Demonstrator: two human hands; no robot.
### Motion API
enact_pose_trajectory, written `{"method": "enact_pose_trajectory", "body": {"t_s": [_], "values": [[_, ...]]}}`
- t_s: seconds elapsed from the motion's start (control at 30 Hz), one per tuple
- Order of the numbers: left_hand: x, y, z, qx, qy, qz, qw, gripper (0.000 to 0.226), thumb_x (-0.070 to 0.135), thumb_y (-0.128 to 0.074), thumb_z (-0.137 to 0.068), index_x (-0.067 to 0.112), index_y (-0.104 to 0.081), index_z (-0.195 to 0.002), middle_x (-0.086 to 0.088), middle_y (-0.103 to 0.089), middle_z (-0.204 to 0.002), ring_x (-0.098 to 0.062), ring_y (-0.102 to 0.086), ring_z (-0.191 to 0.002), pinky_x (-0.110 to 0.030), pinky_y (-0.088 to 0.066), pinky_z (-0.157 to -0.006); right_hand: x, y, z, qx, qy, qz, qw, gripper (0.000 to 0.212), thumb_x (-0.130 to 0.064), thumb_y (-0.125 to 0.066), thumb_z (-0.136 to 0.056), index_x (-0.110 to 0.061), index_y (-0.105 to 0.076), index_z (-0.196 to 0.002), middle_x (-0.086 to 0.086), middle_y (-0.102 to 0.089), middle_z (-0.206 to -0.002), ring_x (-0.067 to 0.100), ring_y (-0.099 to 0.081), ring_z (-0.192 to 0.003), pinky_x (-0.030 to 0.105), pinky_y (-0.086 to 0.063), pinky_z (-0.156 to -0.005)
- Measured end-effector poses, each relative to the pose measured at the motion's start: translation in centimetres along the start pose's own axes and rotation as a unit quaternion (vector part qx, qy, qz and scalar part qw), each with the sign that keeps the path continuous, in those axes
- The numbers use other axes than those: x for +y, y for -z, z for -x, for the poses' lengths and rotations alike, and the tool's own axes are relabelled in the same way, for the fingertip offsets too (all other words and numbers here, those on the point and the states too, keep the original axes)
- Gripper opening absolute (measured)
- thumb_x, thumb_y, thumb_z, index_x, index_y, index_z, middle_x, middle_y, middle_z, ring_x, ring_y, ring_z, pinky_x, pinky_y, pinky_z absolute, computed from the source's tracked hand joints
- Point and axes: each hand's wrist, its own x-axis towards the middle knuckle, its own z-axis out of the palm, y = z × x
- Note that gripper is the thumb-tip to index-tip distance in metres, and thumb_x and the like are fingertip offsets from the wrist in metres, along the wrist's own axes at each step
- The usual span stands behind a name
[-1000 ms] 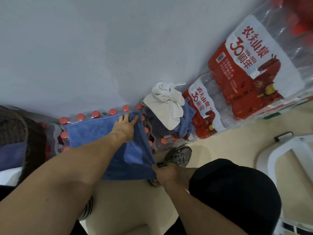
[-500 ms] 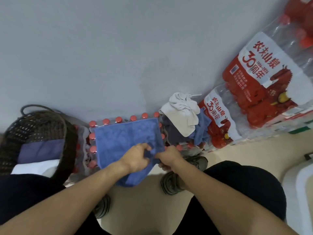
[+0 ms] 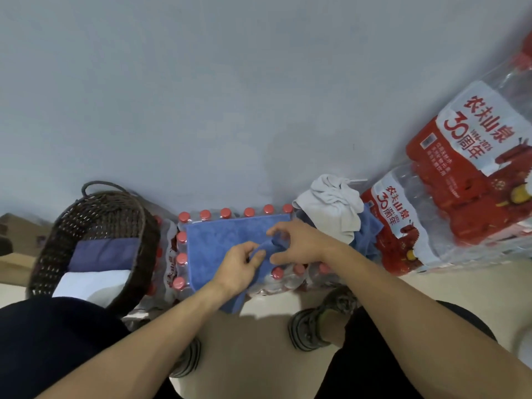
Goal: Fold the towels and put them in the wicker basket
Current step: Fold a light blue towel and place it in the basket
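A blue towel (image 3: 218, 246) lies spread over a pack of red-capped water bottles (image 3: 184, 272) by the wall. My left hand (image 3: 239, 269) pinches a raised fold of it near its right side. My right hand (image 3: 299, 244) grips the same bunched edge just to the right. A dark wicker basket (image 3: 72, 226) stands at the left, holding a folded purple towel (image 3: 103, 253) and a folded white towel (image 3: 92, 285). A heap of unfolded towels, white (image 3: 331, 208) over blue (image 3: 370, 228), sits right of the bottle pack.
Large shrink-wrapped packs of bottled water with red labels (image 3: 466, 180) are stacked at the right against the grey wall. A cardboard box (image 3: 17, 243) lies at the far left. My knees and shoes (image 3: 319, 321) are on the pale floor below.
My right hand carried the towel's hanging corner up onto the bottle pack beside my left hand. The view shifted left, bringing the basket fully into sight.
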Motion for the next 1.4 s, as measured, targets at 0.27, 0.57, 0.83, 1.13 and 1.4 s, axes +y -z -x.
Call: {"method": "enact_pose_trajectory", "body": {"t_s": [0.27,0.57,0.83,1.13,1.4], "values": [[-0.1,1.4,-1.0,0.029,0.009,0.035,0.999,0.027,0.025,-0.064,-0.093,0.007,-0.058,-0.074,0.006,-0.044,-0.056,-0.006,-0.038,-0.051,-0.021,-0.036,-0.051,-0.1,-2.0,-1.7,0.121,0.079,-0.071,0.987,0.025,-0.022,-0.067,-0.091,-0.023,-0.048,-0.076,-0.013,-0.045,-0.068,0.003,-0.042,-0.062,0.020,-0.034,-0.064],[-3.1,4.9,0.7,-0.082,0.093,-0.237,0.964,0.025,0.012,-0.075,-0.076,0.021,-0.052,-0.072,0.005,-0.057,-0.066,-0.014,-0.056,-0.062,-0.022,-0.043,-0.053,2.9,-2.3,-2.4,0.223,-0.115,-0.209,0.945,0.031,-0.021,-0.051,-0.099,-0.017,-0.046,-0.068,0.000,-0.052,-0.070,0.021,-0.052,-0.075,0.027,-0.037,-0.060],[-2.8,8.7,0.7,-0.029,0.125,-0.303,0.944,0.009,0.014,-0.061,-0.087,0.022,-0.057,-0.085,0.003,-0.061,-0.075,-0.012,-0.059,-0.065,-0.018,-0.042,-0.055,3.9,-3.3,-1.3,0.159,-0.236,-0.143,0.948,0.045,-0.006,-0.042,-0.101,-0.005,-0.033,-0.145,0.012,-0.055,-0.136,0.027,-0.056,-0.122,0.031,-0.044,-0.098],[-3.6,11.7,0.7,0.067,0.132,-0.068,0.987,0.015,0.023,-0.067,-0.091,0.008,-0.070,-0.087,-0.009,-0.067,-0.083,-0.019,-0.060,-0.074,-0.025,-0.048,-0.061,5.2,-4.0,-1.8,0.253,-0.250,-0.336,0.872,0.033,-0.023,-0.048,-0.099,0.000,-0.061,-0.117,0.021,-0.065,-0.115,0.033,-0.062,-0.105,0.039,-0.048,-0.086],[-2.3,12.1,0.2,0.217,0.064,0.087,0.970,0.021,0.036,-0.062,-0.093,0.017,-0.069,-0.095,-0.003,-0.068,-0.090,-0.015,-0.056,-0.082,-0.030,-0.047,-0.067,3.6,-2.2,-2.3,0.333,-0.147,-0.317,0.876,0.022,-0.029,-0.048,-0.100,-0.009,-0.056,-0.095,-0.002,-0.056,-0.078,0.013,-0.053,-0.074,0.024,-0.039,-0.062]]}}
